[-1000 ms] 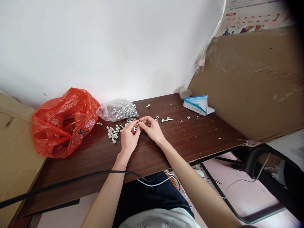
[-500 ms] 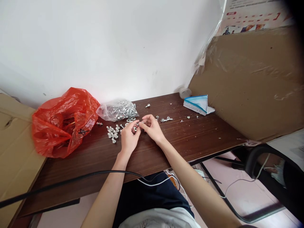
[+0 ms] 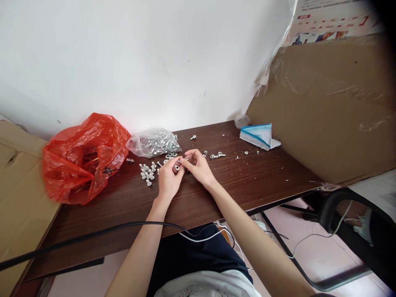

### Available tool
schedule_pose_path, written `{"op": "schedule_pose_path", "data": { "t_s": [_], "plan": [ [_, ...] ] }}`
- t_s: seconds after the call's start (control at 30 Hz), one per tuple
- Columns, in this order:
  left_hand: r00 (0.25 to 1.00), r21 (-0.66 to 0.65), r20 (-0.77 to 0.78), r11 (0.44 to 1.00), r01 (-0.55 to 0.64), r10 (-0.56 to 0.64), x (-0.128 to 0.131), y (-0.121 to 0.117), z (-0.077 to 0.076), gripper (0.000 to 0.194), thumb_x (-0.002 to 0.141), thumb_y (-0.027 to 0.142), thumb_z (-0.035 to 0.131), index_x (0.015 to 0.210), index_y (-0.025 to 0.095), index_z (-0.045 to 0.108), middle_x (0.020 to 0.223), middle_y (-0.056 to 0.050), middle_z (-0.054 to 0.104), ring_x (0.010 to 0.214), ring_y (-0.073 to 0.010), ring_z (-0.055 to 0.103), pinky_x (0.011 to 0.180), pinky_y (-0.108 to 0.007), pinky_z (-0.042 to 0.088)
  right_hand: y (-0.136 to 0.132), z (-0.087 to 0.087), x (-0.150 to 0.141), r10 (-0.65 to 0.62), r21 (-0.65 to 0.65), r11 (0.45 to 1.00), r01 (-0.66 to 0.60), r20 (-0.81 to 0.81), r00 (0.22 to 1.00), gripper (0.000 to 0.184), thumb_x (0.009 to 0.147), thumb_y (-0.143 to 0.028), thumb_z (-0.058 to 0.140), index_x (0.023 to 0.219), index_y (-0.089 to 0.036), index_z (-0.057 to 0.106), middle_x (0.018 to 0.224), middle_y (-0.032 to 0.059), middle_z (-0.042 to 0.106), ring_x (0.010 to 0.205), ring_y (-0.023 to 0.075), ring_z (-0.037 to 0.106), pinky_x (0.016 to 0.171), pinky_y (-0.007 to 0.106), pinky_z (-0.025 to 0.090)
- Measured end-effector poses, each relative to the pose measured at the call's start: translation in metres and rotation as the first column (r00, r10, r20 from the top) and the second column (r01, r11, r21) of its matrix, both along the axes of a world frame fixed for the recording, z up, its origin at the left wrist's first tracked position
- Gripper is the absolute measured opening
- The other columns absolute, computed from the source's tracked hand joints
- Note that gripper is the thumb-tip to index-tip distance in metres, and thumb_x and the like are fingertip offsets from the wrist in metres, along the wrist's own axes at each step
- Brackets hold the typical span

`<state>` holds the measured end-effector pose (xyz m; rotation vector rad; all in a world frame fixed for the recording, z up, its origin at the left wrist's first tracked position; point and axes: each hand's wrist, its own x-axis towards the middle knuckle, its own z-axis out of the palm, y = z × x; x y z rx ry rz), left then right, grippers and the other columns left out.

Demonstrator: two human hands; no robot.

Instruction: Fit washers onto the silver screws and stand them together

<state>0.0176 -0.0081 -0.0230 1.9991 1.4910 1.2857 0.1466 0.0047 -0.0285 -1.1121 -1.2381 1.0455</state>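
Note:
My left hand [image 3: 168, 177] and my right hand [image 3: 199, 168] meet over the middle of the dark wooden table, thumbs and fingertips pinched together. Between them is a small metal bolt [image 3: 180, 162], mostly covered by the fingers. A ring-shaped metal piece [image 3: 177, 168] shows in the gap by my left thumb; whether it is held or lies behind is unclear. Left of my hands stands a cluster of silver bolts [image 3: 147, 172]. Several washers [image 3: 171, 155] lie just beyond my fingertips. To the right are a loose bolt with rings [image 3: 213, 156] and a small screw [image 3: 222, 155].
A clear bag of metal fasteners [image 3: 157, 143] and a red plastic bag [image 3: 83, 161] stand at the back left. Farther right are a blue-white packet [image 3: 258, 136] and a large cardboard box [image 3: 321, 107]. A black cable [image 3: 123, 225] crosses the table's front.
Both hands stay almost in place, with a slight shift of the fingers around the small metal piece. The whole view has moved a little.

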Motion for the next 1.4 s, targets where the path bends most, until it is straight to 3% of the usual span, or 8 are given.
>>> {"op": "schedule_pose_path", "data": {
  "t_s": [0.1, 0.23, 0.4, 0.57, 0.8, 0.97, 1.2, 1.4],
  "plan": [
    [1.000, 0.000, 0.004, 1.000, 0.003, -0.003, 0.0001, -0.0001, 0.0000, 0.030, 0.080, 0.013, 0.058, 0.108, 0.016, 0.069, 0.076, -0.001, 0.064, 0.057, -0.0085, 0.045, 0.060, -0.022, 0.042, 0.0014, -0.0026, 0.0007, -0.014, 0.027, 1.000, 0.014, 0.012, 1.000, 0.029, 0.073, -0.040, 0.066, 0.091, -0.021, 0.055, 0.079, -0.0009, 0.058, 0.071, 0.0145, 0.056, 0.067, 0.030, 0.048],
    [1.000, -0.004, 0.005, 1.000, 0.000, 0.000, 0.0001, -0.0001, 0.0001, 0.033, 0.078, 0.011, 0.058, 0.108, 0.017, 0.069, 0.075, 0.000, 0.065, 0.056, -0.0084, 0.046, 0.060, -0.022, 0.042, 0.0005, -0.0017, 0.0010, 0.014, 0.046, 0.999, -0.013, -0.025, 1.000, 0.029, 0.070, -0.030, 0.065, 0.094, -0.021, 0.052, 0.087, -0.0003, 0.063, 0.073, 0.0137, 0.059, 0.071, 0.030, 0.049],
    [1.000, -0.007, 0.013, 1.000, -0.002, 0.003, 0.0004, -0.0006, 0.0006, 0.032, 0.078, 0.012, 0.058, 0.108, 0.017, 0.069, 0.077, -0.001, 0.066, 0.057, -0.0086, 0.047, 0.060, -0.022, 0.043, 0.0010, -0.0024, -0.0002, 0.008, 0.016, 1.000, -0.008, -0.022, 1.000, 0.030, 0.073, -0.039, 0.065, 0.093, -0.021, 0.054, 0.083, -0.0004, 0.062, 0.072, 0.0145, 0.060, 0.070, 0.031, 0.050],
    [1.000, -0.012, 0.007, 1.000, -0.005, 0.005, 0.0003, -0.0011, 0.0010, 0.034, 0.077, 0.011, 0.059, 0.108, 0.018, 0.068, 0.077, -0.001, 0.066, 0.057, -0.0086, 0.047, 0.060, -0.022, 0.043, 0.0013, -0.0033, 0.0001, 0.033, 0.057, 0.998, -0.032, -0.024, 0.999, 0.026, 0.070, -0.028, 0.064, 0.093, -0.021, 0.052, 0.086, 0.0000, 0.063, 0.077, 0.0149, 0.061, 0.076, 0.032, 0.050],
    [1.000, -0.003, 0.008, 1.000, -0.006, 0.006, 0.0003, -0.0005, 0.0008, 0.032, 0.078, 0.012, 0.058, 0.107, 0.018, 0.068, 0.077, -0.001, 0.066, 0.057, -0.0089, 0.047, 0.060, -0.022, 0.043, -0.0002, 0.0005, 0.0005, 0.002, 0.027, 1.000, -0.002, -0.009, 1.000, 0.030, 0.071, -0.038, 0.067, 0.092, -0.021, 0.054, 0.078, -0.0013, 0.061, 0.072, 0.0148, 0.061, 0.072, 0.032, 0.051],
    [1.000, -0.008, -0.005, 1.000, 0.002, -0.002, 0.0002, -0.0003, 0.0010, 0.033, 0.077, 0.011, 0.058, 0.108, 0.019, 0.068, 0.075, 0.000, 0.065, 0.057, -0.0088, 0.047, 0.060, -0.022, 0.043, -0.0010, 0.0019, 0.0004, 0.031, 0.083, 0.996, -0.026, -0.063, 0.998, 0.029, 0.068, -0.025, 0.066, 0.093, -0.021, 0.052, 0.088, 0.0017, 0.065, 0.086, 0.0161, 0.064, 0.079, 0.031, 0.051],
    [1.000, 0.004, 0.002, 1.000, -0.012, 0.012, 0.0009, 0.0001, 0.0003, 0.032, 0.078, 0.013, 0.058, 0.108, 0.018, 0.068, 0.077, 0.000, 0.066, 0.057, -0.0087, 0.048, 0.061, -0.022, 0.043, 0.0004, -0.0002, 0.0006, -0.009, 0.038, 0.999, 0.010, -0.008, 1.000, 0.027, 0.073, -0.040, 0.067, 0.089, -0.021, 0.056, 0.078, 0.0003, 0.063, 0.072, 0.0155, 0.061, 0.072, 0.032, 0.052],
    [1.000, 0.004, -0.009, 1.000, -0.009, 0.009, 0.0009, -0.0009, 0.0014, 0.033, 0.077, 0.011, 0.058, 0.107, 0.020, 0.068, 0.075, 0.001, 0.064, 0.056, -0.0087, 0.047, 0.060, -0.022, 0.042, -0.0007, 0.0015, 0.0005, 0.013, 0.108, 0.994, -0.011, -0.010, 1.000, 0.023, 0.071, -0.027, 0.064, 0.091, -0.021, 0.055, 0.089, 0.0019, 0.065, 0.081, 0.0156, 0.063, 0.077, 0.031, 0.051]
  ]
}}
